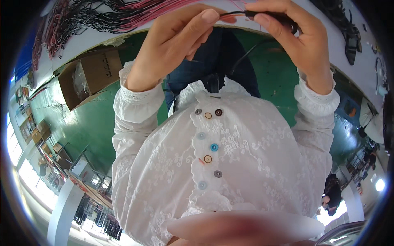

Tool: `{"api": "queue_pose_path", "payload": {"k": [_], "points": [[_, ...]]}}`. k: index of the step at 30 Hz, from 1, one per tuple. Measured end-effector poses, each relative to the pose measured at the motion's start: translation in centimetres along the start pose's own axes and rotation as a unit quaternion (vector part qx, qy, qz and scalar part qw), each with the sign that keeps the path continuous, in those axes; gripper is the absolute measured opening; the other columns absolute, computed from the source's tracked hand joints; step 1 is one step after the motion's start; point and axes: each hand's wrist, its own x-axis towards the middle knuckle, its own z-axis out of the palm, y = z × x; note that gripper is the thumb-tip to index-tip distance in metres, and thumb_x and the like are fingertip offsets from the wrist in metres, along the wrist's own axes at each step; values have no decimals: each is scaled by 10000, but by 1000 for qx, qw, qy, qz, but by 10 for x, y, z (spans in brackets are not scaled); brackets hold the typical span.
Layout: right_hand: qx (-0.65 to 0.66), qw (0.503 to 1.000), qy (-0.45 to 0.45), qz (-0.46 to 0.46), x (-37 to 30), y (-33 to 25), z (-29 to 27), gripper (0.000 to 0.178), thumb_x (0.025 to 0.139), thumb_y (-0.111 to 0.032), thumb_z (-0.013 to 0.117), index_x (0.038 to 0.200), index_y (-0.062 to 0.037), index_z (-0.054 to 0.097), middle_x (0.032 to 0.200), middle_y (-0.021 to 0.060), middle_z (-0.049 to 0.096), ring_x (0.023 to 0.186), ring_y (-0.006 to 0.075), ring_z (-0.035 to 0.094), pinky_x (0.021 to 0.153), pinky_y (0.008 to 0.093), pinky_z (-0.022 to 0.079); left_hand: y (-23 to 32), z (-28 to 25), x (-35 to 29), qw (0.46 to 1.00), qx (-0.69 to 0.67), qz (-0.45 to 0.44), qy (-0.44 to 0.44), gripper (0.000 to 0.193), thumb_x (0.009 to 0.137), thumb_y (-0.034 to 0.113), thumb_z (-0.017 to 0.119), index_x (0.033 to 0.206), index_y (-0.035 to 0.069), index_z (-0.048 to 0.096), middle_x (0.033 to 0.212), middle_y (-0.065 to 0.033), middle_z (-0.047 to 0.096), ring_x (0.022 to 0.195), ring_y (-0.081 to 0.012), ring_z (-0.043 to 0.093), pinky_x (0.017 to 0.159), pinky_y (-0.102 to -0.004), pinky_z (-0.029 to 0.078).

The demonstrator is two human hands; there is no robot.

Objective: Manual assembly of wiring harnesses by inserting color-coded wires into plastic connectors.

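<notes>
Both hands are raised over the near edge of a white table [197,25]. My left hand [176,43] is closed, thumb against fingers, on a thin black cable [232,14]. My right hand [301,39] pinches the black connector-like end [250,14] of that cable between thumb and fingers. More black cable is gathered in the right palm, partly hidden by the fingers. One dark strand [246,54] hangs below the hands in front of my lap. Left of my left hand, a bundle of black and pink wires [111,17] lies across the table.
Several black cables [347,35] lie on the table at the right. Below its left part, an open cardboard box [100,67] holding clear plastic stands on the green floor [92,123]. Shelving with boxes is farther left. Another person in dark clothing [333,190] is at the lower right.
</notes>
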Motion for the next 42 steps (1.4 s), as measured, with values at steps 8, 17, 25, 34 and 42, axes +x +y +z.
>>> {"api": "queue_pose_path", "payload": {"k": [8, 17, 25, 34, 42], "points": [[-4, 995, 9, -94, -4, 29, 11, 187, 963, -109, 729, 1145, -93, 765, 970, -36, 740, 683, 25, 496, 588, 187, 342, -16, 2, 4, 981, 112, 132, 92, 144, 1024, 102, 647, 1062, -6, 735, 862, -12, 679, 714, -59, 552, 604, -223, 418], [52, 995, 27, -78, -2, 32, 20, 195, 961, -80, 724, 1153, -88, 760, 978, -23, 742, 742, 28, 583, 587, 184, 370, -3, 14, 6, 917, 308, 202, 151, 75, 952, 30, 709, 1015, 16, 747, 792, -27, 632, 595, -79, 492, 524, -227, 363], [-58, 993, -17, -100, -2, 17, 8, 195, 986, -84, 702, 1175, -52, 738, 1017, 19, 745, 827, 58, 653, 670, 176, 463, 3, 15, -1, 918, 297, 191, 178, 120, 884, 32, 770, 1001, 28, 740, 794, -54, 657, 604, -147, 588, 557, -267, 465], [95, 993, -4, -66, -4, 26, 19, 208, 983, -73, 700, 1183, -19, 720, 1045, 66, 748, 908, 111, 710, 772, 207, 542, -12, 20, 9, 857, 359, 280, 243, 183, 832, -6, 826, 1000, 37, 769, 815, -41, 684, 614, -93, 554, 527, -227, 420], [127, 992, 25, 10, 6, -7, 18, 140, 948, -53, 733, 1066, 23, 724, 918, 132, 745, 747, 152, 690, 667, 264, 524, -6, 21, 9, 857, 368, 279, 228, 136, 852, 10, 816, 972, 40, 760, 798, -29, 673, 580, -99, 524, 503, -229, 385]]}}
